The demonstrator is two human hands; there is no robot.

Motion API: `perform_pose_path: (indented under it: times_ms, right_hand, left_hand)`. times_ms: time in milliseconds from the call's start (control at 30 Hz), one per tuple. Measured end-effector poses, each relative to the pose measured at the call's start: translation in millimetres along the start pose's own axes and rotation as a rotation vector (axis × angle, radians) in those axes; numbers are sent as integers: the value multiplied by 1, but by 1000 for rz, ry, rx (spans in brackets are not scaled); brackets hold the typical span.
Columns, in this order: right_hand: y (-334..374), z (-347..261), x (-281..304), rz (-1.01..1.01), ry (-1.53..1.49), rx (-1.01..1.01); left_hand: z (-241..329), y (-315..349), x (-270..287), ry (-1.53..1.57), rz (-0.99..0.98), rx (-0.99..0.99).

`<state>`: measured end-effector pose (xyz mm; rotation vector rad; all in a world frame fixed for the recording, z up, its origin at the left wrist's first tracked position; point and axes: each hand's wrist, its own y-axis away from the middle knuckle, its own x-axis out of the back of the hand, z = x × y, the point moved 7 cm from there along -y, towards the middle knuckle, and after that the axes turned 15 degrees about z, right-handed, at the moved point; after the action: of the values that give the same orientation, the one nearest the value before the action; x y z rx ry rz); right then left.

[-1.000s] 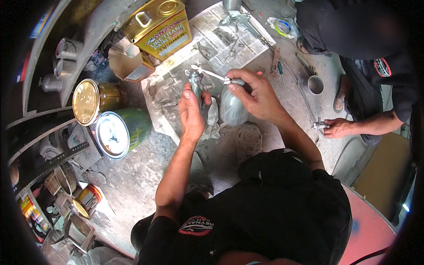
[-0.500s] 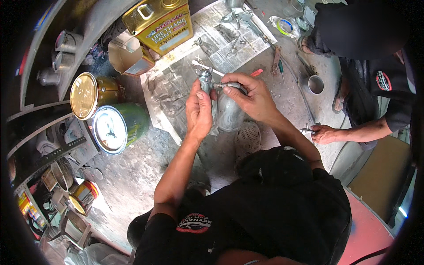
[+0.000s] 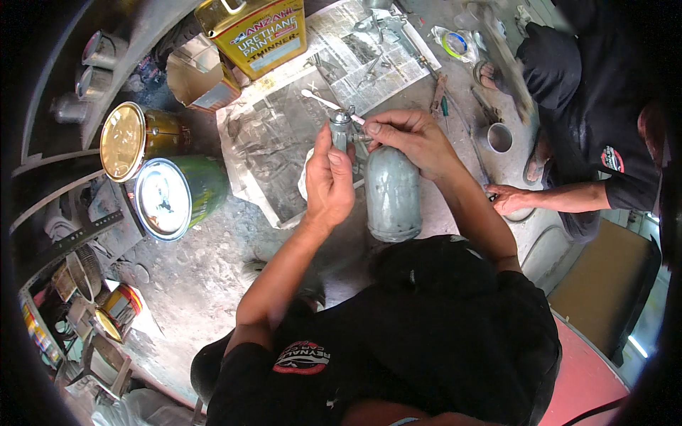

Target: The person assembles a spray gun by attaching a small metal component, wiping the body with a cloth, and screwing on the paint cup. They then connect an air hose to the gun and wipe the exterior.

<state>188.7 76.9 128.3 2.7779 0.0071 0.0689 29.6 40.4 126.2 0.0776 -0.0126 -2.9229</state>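
Observation:
My left hand [image 3: 330, 186] is closed round the upright metal body of a spray gun [image 3: 342, 126]. A dull grey metal cup [image 3: 393, 192] hangs on the gun's right side, its rounded end toward my fingers and its flat end toward my lap. With thumb and fingers my right hand [image 3: 412, 138] pinches the small side fitting of the gun, just above the cup. A white stick [image 3: 321, 99], shaped like a toothbrush, lies beyond the gun's top; part of it is hidden behind the gun and my right fingers.
Newspaper sheets [image 3: 266, 131] with small metal parts cover the floor ahead. A gold thinner can [image 3: 259, 35], a cut-open carton [image 3: 199, 74] and two paint tins [image 3: 122, 142] stand left. At right a co-worker's hand [image 3: 510, 199] reaches in near a metal cup [image 3: 499, 138].
The gun and cup have turned, so the cup now shows its side more fully, nearer my lap. My right hand has moved slightly right. The co-worker has leaned back to the right.

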Motion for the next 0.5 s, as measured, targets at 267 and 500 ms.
perform_pose_path:
  times_ms: [267,500]
  right_hand:
    - [6,-48,3,-55,-24,-80]
    - [3,-20,-4,-69,-132,-266]
  left_hand:
    - [21,0,-7,89,-25,-98]
    - [16,12,-4,51,97,-253]
